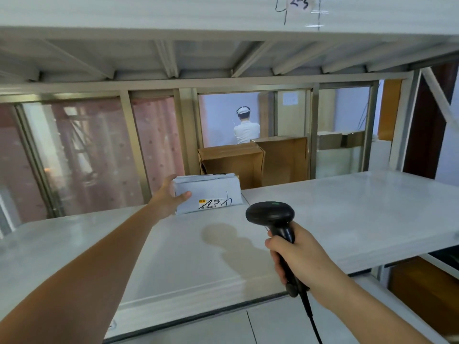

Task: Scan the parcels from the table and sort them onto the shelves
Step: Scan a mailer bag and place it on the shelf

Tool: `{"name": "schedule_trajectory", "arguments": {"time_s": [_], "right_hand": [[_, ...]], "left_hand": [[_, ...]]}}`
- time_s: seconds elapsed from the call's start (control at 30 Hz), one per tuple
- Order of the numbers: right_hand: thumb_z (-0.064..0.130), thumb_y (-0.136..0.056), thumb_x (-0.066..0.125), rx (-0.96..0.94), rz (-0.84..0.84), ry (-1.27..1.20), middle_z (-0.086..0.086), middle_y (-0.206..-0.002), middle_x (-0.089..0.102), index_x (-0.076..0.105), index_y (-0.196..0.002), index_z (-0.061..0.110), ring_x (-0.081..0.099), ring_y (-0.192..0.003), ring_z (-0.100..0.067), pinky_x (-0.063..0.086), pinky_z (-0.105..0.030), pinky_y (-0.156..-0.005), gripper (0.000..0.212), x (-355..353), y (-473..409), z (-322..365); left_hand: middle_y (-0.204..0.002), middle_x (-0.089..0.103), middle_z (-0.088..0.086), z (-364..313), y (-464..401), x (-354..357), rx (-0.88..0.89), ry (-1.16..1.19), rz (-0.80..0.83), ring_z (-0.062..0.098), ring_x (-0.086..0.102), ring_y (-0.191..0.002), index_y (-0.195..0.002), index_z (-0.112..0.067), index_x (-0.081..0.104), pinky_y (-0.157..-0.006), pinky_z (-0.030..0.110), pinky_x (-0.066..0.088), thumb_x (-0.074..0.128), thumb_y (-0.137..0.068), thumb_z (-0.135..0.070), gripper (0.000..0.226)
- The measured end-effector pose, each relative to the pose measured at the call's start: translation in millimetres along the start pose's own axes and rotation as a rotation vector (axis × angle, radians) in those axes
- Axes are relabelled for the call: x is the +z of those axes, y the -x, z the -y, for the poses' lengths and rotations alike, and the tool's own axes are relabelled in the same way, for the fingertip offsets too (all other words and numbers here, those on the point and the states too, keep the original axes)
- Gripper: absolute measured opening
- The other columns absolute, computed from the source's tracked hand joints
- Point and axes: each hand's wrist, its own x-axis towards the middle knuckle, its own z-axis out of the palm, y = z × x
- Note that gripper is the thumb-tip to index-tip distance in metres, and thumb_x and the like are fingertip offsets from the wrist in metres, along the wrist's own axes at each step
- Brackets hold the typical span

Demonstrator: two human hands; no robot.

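The right hand (295,259), nearest the camera, has its fingers wrapped round the grip of a black scanner (272,216), whose head points forward over the shelf while its cable (309,316) trails down off the near edge; held clear like this it probably waits for the next read, leaving the other arm room to work. The parcel (211,193), a grey mailing bag with a label and handwritten marks on its near face, stands on edge towards the far side of the white shelf (173,256), left of centre. The left hand (171,197) reaches far out and holds its left end, thumb on the near face and the fingers hidden behind, so I judge it is being set down or steadied with the label facing out so it can be read later. The parcel's base appears to rest on the shelf, though contact is hard to confirm. Overhead, the shelf above (223,13) bears a handwritten tag (299,3). Beyond the frame stand cardboard boxes (253,162), and a person (246,127) in white faces away
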Motion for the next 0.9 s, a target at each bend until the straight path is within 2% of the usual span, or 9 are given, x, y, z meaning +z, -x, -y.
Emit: {"name": "schedule_trajectory", "arguments": {"time_s": [0.07, 0.13, 0.2, 0.33, 0.43, 0.53, 0.63, 0.77, 0.9], "right_hand": [[0.009, -0.094, 0.055, -0.014, 0.002, 0.000, -0.007, -0.063, 0.055, 0.056, -0.101, 0.009, 0.050, -0.048, -0.021, 0.049, -0.034, -0.054, 0.007, -9.8, 10.9, -1.4], [0.009, -0.095, 0.055, -0.025, 0.005, -0.001, -0.008, -0.063, 0.055, 0.056, -0.101, 0.008, 0.051, -0.049, -0.022, 0.050, -0.034, -0.055, 0.007, -24.3, 23.5, -3.5], [0.010, -0.095, 0.056, -0.025, 0.005, -0.003, -0.008, -0.064, 0.055, 0.057, -0.102, 0.008, 0.051, -0.052, -0.024, 0.051, -0.035, -0.055, 0.007, -44.1, 38.0, -7.3], [0.011, -0.095, 0.057, -0.026, -0.013, -0.018, -0.009, -0.064, 0.055, 0.057, -0.103, 0.009, 0.051, -0.053, -0.026, 0.050, -0.037, -0.057, 0.008, -98.7, 74.9, -18.6], [0.011, -0.096, 0.057, -0.029, -0.073, 0.000, -0.009, -0.064, 0.056, 0.056, -0.102, 0.009, 0.051, -0.053, -0.026, 0.049, -0.037, -0.057, 0.007, -153.6, 110.0, -28.4], [0.011, -0.096, 0.057, -0.023, -0.167, 0.016, -0.006, -0.063, 0.057, 0.055, -0.102, 0.012, 0.053, -0.053, -0.025, 0.050, -0.036, -0.055, 0.006, -218.5, 148.3, -43.0], [0.012, -0.096, 0.057, -0.002, -0.310, 0.062, -0.005, -0.062, 0.058, 0.054, -0.101, 0.011, 0.054, -0.050, -0.022, 0.051, -0.035, -0.054, 0.006, -282.6, 186.5, -54.6], [0.013, -0.097, 0.057, 0.022, -0.474, 0.099, -0.004, -0.061, 0.059, 0.055, -0.100, 0.016, 0.055, -0.052, -0.027, 0.052, -0.039, -0.058, 0.005, -362.3, 235.4, -62.5], [0.012, -0.098, 0.057, 0.046, -0.654, 0.137, -0.003, -0.058, 0.058, 0.054, -0.098, 0.021, 0.053, -0.044, -0.021, 0.049, -0.034, -0.049, 0.009, -429.3, 279.4, -67.9]], "left_hand": [[-0.156, 0.040, 0.011, -5.1, 11.9, -3.9, 0.000, -0.048, -0.054, 0.030, 0.053, -0.119, -0.158, -0.033, 0.030, -0.082, 0.034, 0.048, 0.075, -0.092, -0.041, 0.080], [-0.159, 0.038, 0.012, -11.4, 25.1, -6.6, 0.005, -0.158, -0.090, 0.037, 0.049, -0.133, -0.157, -0.035, 0.030, -0.100, 0.044, 0.048, 0.074, -0.091, -0.049, 0.081], [-0.159, 0.037, 0.013, -22.3, 41.5, -4.8, 0.008, -0.284, -0.095, 0.040, 0.041, -0.140, -0.157, -0.033, 0.031, -0.112, 0.054, 0.040, 0.071, -0.091, -0.054, 0.080], [-0.160, 0.035, 0.009, -69.4, 89.1, 25.6, 0.088, -0.471, -0.103, 0.036, 0.033, -0.146, -0.154, -0.026, 0.039, -0.116, 0.053, 0.036, 0.066, -0.094, -0.056, 0.073], [-0.155, 0.044, 0.005, -126.6, 124.3, 80.4, 0.226, -0.443, -0.061, 0.029, 0.040, -0.142, -0.145, -0.024, 0.051, -0.113, 0.047, 0.040, 0.064, -0.096, -0.052, 0.057], [-0.150, 0.052, 0.002, -198.3, 156.6, 164.3, 0.403, -0.390, 0.065, 0.023, 0.049, -0.136, -0.141, -0.020, 0.057, -0.112, 0.040, 0.041, 0.063, -0.098, -0.050, 0.053], [-0.154, 0.051, 0.002, -273.6, 193.1, 255.2, 0.518, -0.343, 0.222, 0.023, 0.047, -0.140, -0.147, -0.020, 0.053, -0.114, 0.040, 0.038, 0.055, -0.099, -0.058, 0.061], [-0.158, 0.046, 0.000, -355.7, 245.8, 374.4, 0.615, -0.255, 0.391, 0.023, 0.044, -0.143, -0.149, -0.024, 0.049, -0.116, 0.040, 0.034, 0.052, -0.099, -0.063, 0.064], [-0.157, 0.048, -0.001, -416.4, 302.7, 470.1, 0.728, -0.195, 0.523, 0.023, 0.047, -0.140, -0.148, -0.027, 0.050, -0.113, 0.041, 0.039, 0.052, -0.098, -0.064, 0.062]]}}
